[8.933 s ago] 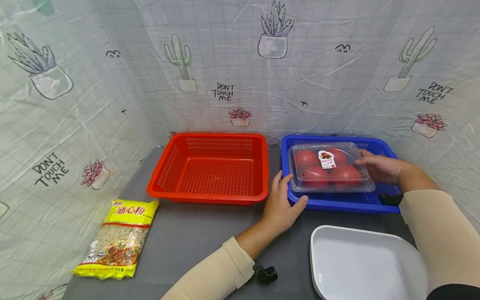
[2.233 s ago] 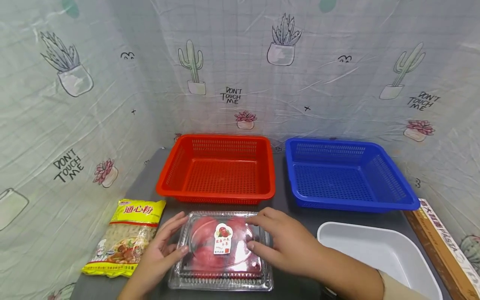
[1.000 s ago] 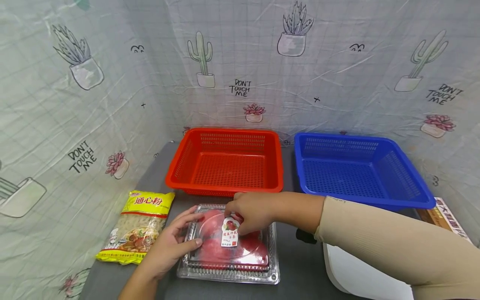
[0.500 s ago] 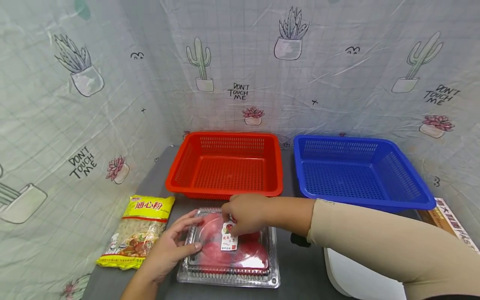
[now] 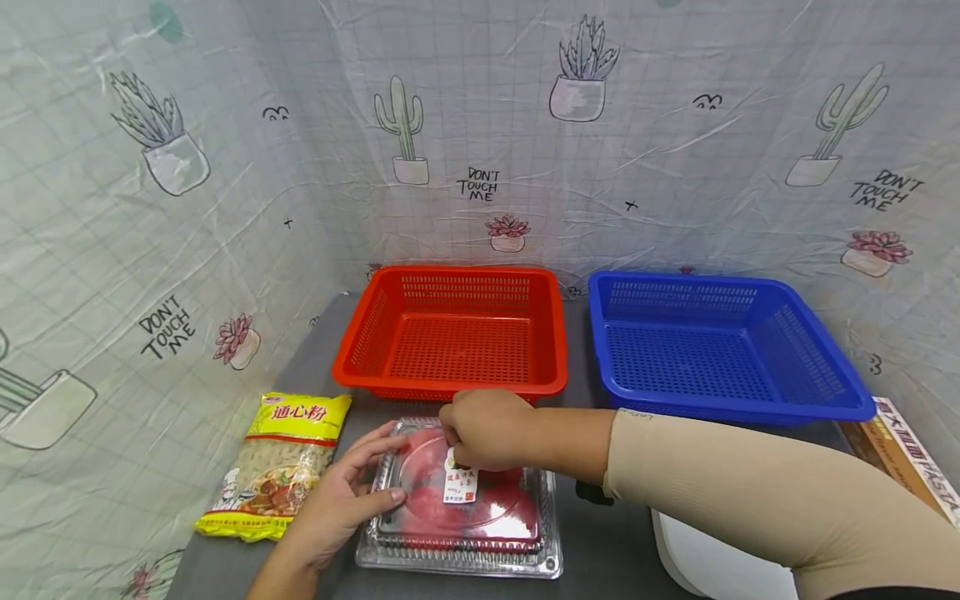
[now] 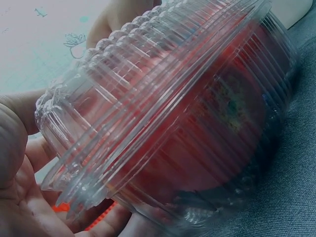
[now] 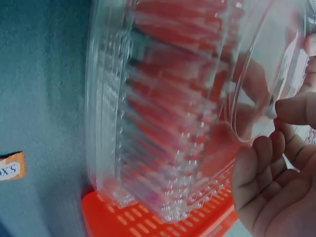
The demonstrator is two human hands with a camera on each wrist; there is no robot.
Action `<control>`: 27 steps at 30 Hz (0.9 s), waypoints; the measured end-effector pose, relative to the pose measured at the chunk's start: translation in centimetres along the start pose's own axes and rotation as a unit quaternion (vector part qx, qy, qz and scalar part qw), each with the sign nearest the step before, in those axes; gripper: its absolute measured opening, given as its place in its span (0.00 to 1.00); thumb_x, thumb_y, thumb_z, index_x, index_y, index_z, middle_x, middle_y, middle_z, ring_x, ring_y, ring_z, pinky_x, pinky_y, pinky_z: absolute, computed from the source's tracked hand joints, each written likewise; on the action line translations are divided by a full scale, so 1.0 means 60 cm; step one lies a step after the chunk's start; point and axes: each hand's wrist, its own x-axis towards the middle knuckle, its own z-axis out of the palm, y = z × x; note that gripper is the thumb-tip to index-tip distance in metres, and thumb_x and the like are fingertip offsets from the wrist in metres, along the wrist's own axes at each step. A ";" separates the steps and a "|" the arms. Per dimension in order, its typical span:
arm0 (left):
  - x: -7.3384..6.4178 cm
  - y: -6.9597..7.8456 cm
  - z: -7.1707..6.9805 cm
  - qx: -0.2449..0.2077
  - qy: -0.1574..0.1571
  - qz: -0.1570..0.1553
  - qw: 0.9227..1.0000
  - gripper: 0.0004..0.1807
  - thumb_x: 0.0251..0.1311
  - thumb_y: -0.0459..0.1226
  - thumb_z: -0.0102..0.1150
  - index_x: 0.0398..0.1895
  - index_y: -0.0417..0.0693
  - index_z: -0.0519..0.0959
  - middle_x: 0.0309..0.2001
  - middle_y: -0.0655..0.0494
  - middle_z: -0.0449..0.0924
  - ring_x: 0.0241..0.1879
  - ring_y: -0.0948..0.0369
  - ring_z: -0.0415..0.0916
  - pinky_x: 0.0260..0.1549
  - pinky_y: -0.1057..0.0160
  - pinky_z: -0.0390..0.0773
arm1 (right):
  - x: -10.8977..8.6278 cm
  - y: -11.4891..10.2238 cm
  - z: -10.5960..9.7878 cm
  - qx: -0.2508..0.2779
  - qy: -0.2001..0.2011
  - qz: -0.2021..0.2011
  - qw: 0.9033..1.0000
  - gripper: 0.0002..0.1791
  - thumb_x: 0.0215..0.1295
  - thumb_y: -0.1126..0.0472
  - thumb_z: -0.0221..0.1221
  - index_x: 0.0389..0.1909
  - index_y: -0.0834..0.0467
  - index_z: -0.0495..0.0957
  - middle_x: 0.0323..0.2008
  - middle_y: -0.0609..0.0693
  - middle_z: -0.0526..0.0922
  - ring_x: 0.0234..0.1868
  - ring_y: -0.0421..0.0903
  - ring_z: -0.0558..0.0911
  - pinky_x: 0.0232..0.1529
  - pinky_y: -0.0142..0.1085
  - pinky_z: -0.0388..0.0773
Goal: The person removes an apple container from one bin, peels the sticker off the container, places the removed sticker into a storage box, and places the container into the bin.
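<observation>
A: Item one, clear ribbed plastic clamshell (image 5: 461, 508) of red fruit: location?

B: On the grey surface (image 5: 600, 533), just in front of the red mesh basket (image 5: 450, 333), lid closed.

A: Hands?

B: Left hand (image 5: 341, 500) braces its left edge, fingers relaxed. Right hand (image 5: 480, 429) pinches the paper label (image 5: 459, 485) on the lid.

A: Progress?

B: Label seems barely lifted; peeling remains. Both baskets hold nothing.

A grey table (image 5: 330, 350) is carrying two baskets at centre frame, with a pasta bag, clear box, white tray and carton lying lower down.
</observation>
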 end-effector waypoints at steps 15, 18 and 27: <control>-0.002 -0.002 0.002 -0.003 0.000 0.000 1.000 0.33 0.60 0.29 0.76 0.70 0.43 0.79 0.82 0.46 0.58 0.77 0.40 0.57 0.58 0.63 0.77 | -0.004 0.006 -0.022 0.036 -0.017 -0.023 0.999 0.10 0.68 0.58 0.65 0.27 0.48 0.75 0.31 0.41 0.74 0.30 0.38 0.74 0.28 0.32 0.74; -0.002 -0.003 0.003 0.001 0.002 0.003 1.000 0.33 0.60 0.29 0.76 0.70 0.43 0.79 0.82 0.46 0.59 0.78 0.41 0.55 0.59 0.65 0.76 | -0.005 0.007 -0.023 0.014 -0.021 -0.021 0.999 0.05 0.67 0.55 0.68 0.34 0.49 0.82 0.34 0.41 0.74 0.31 0.37 0.74 0.30 0.33 0.75; 0.000 -0.004 0.002 -0.002 -0.004 0.005 1.000 0.32 0.60 0.29 0.76 0.70 0.43 0.79 0.82 0.46 0.58 0.80 0.41 0.52 0.59 0.67 0.76 | -0.004 0.008 -0.012 -0.035 -0.009 -0.024 0.999 0.10 0.62 0.50 0.73 0.30 0.46 0.81 0.32 0.40 0.71 0.30 0.37 0.73 0.29 0.34 0.74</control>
